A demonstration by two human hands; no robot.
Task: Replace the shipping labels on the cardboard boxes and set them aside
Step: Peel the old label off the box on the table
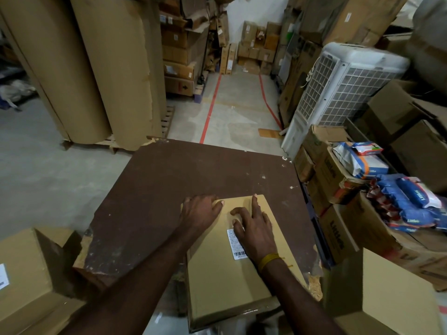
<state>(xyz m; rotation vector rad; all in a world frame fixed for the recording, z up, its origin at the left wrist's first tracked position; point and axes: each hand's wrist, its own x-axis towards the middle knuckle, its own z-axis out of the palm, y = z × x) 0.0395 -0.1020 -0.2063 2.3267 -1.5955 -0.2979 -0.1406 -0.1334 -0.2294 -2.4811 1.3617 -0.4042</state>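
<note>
On the brown counter [169, 189] lies a flat tan cardboard box [225, 281], overhanging the near edge. Its white barcode label [235, 244] looks stuck down; setting aside remains. Left hand [200, 211] rests flat at the far corner, right hand [254, 228] presses the label, fingers spread.

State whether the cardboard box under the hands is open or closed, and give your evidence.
Closed. The cardboard box lies flat on the table, its top unbroken, with a label stuck on it.
</note>
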